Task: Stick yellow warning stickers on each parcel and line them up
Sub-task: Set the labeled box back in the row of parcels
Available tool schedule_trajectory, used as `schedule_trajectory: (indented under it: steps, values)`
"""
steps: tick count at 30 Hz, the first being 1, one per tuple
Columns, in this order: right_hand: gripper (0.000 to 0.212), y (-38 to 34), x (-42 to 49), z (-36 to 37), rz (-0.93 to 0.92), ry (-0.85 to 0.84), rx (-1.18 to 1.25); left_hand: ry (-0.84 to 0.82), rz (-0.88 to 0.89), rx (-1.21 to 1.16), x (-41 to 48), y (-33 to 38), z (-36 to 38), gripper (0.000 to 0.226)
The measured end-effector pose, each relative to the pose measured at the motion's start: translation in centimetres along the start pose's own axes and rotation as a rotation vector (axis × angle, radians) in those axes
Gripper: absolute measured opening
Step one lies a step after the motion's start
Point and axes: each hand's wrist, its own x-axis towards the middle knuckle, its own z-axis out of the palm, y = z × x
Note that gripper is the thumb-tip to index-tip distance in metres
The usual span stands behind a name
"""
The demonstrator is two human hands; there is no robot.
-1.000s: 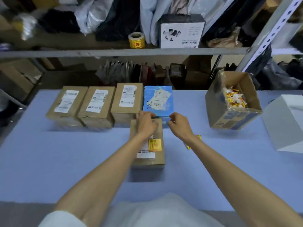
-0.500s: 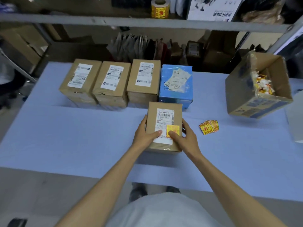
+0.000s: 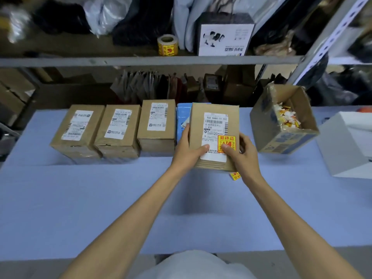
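Brown parcel [image 3: 198, 125] with a yellow sticker [image 3: 227, 140] was gripped on both sides by the left hand [image 3: 186, 152] and right hand [image 3: 244, 157].

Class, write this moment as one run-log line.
left hand, right hand: grip parcel | yellow sticker: on its label | position: above table, overlapping blue parcel

Single view: head-worn wide-angle camera, set above the person's chest, faced forward and tilted down. Both forearms entered from the bottom edge. The left hand [image 3: 188, 152] and right hand [image 3: 244, 158], gripping a parcel [image 3: 213, 117], sat near frame centre, close to the lens. The blue table [image 3: 80, 198] filled the lower frame. The shelf rail [image 3: 120, 61] crossed the upper part, farther off. The shelf upright [image 3: 324, 39] leaned at the right edge.
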Motion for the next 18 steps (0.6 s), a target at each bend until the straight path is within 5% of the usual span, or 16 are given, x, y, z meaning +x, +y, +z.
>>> schedule_trajectory:
  steps: [7, 18]
  values:
    - [0.032, -1.0, 7.8, -4.7, 0.004, 0.053, -0.074, -0.044, 0.014, 0.049, 7.6, 4.4, 5.1, 0.067]
    - [0.040, 2.6, 16.3, -6.6, 0.177, 0.068, -0.239, 0.031, -0.145, 0.177, 15.8, 2.6, 10.9, 0.076]
